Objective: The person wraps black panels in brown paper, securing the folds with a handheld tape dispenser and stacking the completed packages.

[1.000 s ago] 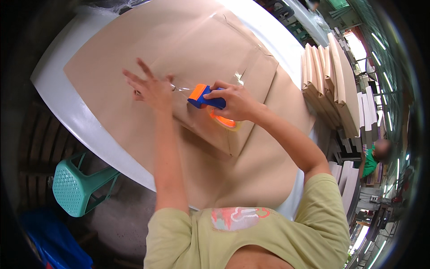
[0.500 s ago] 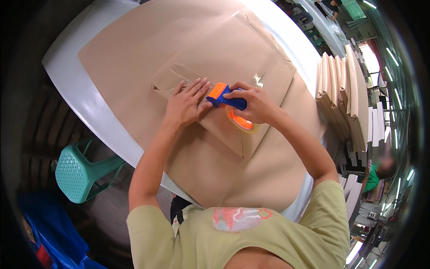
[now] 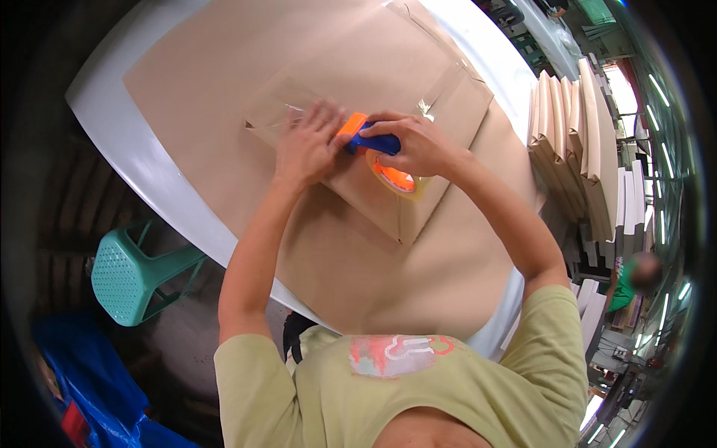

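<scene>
A flat package wrapped in brown paper (image 3: 366,201) lies on a larger brown paper sheet (image 3: 202,97). Strips of clear tape (image 3: 423,110) shine on the wrapping. My right hand (image 3: 418,145) grips an orange and blue tape dispenser (image 3: 377,140) that carries a roll of clear tape (image 3: 396,178). The dispenser's orange front end touches or nearly touches my left hand. My left hand (image 3: 310,145) lies flat on the package's left part, its fingers stretched out and slightly blurred.
The sheet covers most of a white table (image 3: 112,97). Several folded brown paper packages (image 3: 575,142) stand upright at the right. A green plastic stool (image 3: 123,276) is at the lower left, near blue sheeting (image 3: 82,373). A person in green (image 3: 624,287) is at the far right.
My right hand and the tape dispenser have moved slightly up and left, closer to my left hand. My left hand's fingers have shifted up over the tape on the package.
</scene>
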Demonstrator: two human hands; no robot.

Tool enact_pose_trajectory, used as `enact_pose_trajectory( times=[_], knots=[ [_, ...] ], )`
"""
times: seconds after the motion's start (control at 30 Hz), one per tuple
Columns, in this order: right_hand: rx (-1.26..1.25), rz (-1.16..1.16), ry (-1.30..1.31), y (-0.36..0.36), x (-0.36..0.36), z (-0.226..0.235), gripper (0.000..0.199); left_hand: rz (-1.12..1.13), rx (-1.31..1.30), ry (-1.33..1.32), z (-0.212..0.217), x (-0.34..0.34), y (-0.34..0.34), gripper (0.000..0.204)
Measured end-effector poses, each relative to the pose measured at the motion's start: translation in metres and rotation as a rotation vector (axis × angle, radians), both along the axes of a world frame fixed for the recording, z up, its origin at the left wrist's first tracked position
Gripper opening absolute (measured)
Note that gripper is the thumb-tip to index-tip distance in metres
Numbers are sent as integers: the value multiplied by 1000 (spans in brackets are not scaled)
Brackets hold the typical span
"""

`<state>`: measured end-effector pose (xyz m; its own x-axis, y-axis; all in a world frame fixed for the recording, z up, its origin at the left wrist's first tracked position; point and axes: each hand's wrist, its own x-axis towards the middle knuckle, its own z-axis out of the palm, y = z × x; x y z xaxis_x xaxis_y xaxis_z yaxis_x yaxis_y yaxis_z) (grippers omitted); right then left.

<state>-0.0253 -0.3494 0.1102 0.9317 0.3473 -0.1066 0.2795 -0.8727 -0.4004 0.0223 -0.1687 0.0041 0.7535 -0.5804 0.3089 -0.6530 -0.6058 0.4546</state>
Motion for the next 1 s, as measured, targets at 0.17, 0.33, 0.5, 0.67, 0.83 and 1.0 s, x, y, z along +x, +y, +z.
enact_pose_trajectory(
  times=[0.17, 0.33, 0.5, 0.67, 0.83, 1.0],
  knots=[
    [-13, 15, 139, 2, 4, 9, 36, 139, 82, -129, -16, 5, 11, 51],
    [-45, 42, 169, -34, -38, 17, 33, 157, 216, -125, -19, 13, 15, 47],
    [-240, -74, 420, -69, -103, 29, 36, 251, 338, -119, -9, 8, 8, 50],
    [-721, -202, 1424, -105, -41, -2, 35, 238, 344, -116, -4, 9, -9, 57],
    [-414, -658, 1314, -205, -185, 2, 33, 206, 362, 37, 5, 44, 21, 68],
    [1242, -1200, 518, -184, -336, -9, 56, 212, 213, 298, 13, 98, 56, 63]
  ],
)
